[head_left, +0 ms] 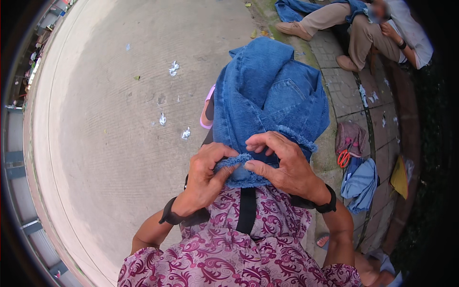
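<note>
A blue denim garment (253, 71) with a patch pocket and frayed edges lies bunched across my lap. My left hand (205, 174) pinches its ragged, fringed edge (239, 160) between thumb and fingers. Just to the right, my right hand (282, 162) hovers over the same edge, thumb and forefinger apart, with nothing visible between them. The thumb tip is close to the fringe; I cannot tell whether it touches. Both wrists wear black straps.
To the right, orange-handled scissors (343, 158) lie by a reddish checked cloth bag (351, 136). Light blue denim (361, 184) and a yellow item (399, 177) lie nearby. A person (354, 28) sits at upper right with denim. Pale thread scraps (173, 68) dot the concrete.
</note>
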`<state>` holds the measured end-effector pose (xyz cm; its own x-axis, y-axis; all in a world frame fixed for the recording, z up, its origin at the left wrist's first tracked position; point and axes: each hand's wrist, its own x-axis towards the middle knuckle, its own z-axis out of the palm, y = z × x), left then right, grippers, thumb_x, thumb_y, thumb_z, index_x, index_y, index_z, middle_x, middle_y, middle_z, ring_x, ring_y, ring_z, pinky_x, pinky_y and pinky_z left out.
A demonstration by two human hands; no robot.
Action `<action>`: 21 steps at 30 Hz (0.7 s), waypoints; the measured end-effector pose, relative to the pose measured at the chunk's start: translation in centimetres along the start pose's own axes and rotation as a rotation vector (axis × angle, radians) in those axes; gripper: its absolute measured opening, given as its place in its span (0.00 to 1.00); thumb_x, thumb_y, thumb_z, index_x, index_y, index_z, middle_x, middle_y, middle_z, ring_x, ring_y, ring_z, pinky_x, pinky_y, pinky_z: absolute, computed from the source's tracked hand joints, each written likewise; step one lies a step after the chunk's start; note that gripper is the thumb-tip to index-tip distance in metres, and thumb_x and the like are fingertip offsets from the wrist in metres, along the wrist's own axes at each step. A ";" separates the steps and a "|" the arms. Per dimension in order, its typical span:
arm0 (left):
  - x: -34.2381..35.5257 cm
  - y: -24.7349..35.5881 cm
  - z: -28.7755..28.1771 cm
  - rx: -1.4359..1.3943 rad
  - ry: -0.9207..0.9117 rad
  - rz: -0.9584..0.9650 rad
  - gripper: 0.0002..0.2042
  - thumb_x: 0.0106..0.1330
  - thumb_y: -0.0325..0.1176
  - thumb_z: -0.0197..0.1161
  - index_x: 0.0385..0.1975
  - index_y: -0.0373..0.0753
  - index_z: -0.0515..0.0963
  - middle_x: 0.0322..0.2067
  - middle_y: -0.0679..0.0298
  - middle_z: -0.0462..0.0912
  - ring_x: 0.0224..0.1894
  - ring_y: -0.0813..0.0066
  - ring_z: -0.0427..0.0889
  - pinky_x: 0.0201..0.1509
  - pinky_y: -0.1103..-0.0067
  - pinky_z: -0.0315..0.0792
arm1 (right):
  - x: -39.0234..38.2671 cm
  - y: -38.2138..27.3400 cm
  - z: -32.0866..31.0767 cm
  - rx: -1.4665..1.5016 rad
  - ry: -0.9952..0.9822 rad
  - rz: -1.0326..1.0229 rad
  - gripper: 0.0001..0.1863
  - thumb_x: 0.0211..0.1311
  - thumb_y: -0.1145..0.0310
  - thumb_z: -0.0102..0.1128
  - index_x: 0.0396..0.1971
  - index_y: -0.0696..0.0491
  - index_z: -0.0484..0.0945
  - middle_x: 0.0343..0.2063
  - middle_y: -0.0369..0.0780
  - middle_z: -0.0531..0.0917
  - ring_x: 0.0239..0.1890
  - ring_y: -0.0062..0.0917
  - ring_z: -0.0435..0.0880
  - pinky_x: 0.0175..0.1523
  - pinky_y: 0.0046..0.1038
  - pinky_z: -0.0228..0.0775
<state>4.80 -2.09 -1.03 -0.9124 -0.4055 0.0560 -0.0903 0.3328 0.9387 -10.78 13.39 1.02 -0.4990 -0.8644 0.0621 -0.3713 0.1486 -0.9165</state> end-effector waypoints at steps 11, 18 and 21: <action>-0.4 -0.7 0.1 -0.156 -0.010 -0.206 0.07 0.62 0.20 0.68 0.40 0.33 0.82 0.35 0.63 0.83 0.39 0.74 0.80 0.42 0.78 0.72 | 0.4 1.1 0.6 0.669 0.099 0.257 0.12 0.61 0.79 0.67 0.42 0.57 0.75 0.32 0.34 0.82 0.36 0.13 0.81 0.43 0.21 0.74; 0.0 -0.2 0.2 -0.035 0.014 -0.030 0.08 0.56 0.21 0.68 0.36 0.34 0.82 0.35 0.57 0.83 0.40 0.59 0.80 0.47 0.69 0.71 | -0.3 0.1 1.8 -0.028 -0.033 -0.025 0.17 0.54 0.82 0.66 0.44 0.59 0.76 0.33 0.43 0.81 0.38 0.34 0.82 0.42 0.31 0.75; -0.4 -0.2 -0.4 0.229 0.102 0.057 0.09 0.57 0.21 0.70 0.38 0.34 0.82 0.38 0.57 0.84 0.43 0.61 0.82 0.48 0.71 0.73 | -0.3 0.3 1.9 -0.055 0.029 -0.060 0.14 0.51 0.84 0.64 0.39 0.59 0.78 0.32 0.43 0.80 0.35 0.34 0.81 0.39 0.34 0.73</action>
<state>5.29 -2.32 -1.06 -0.8746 -0.4605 0.1516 -0.1385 0.5369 0.8322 -9.22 12.77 -0.06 -0.4972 -0.8581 0.1286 -0.4431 0.1237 -0.8879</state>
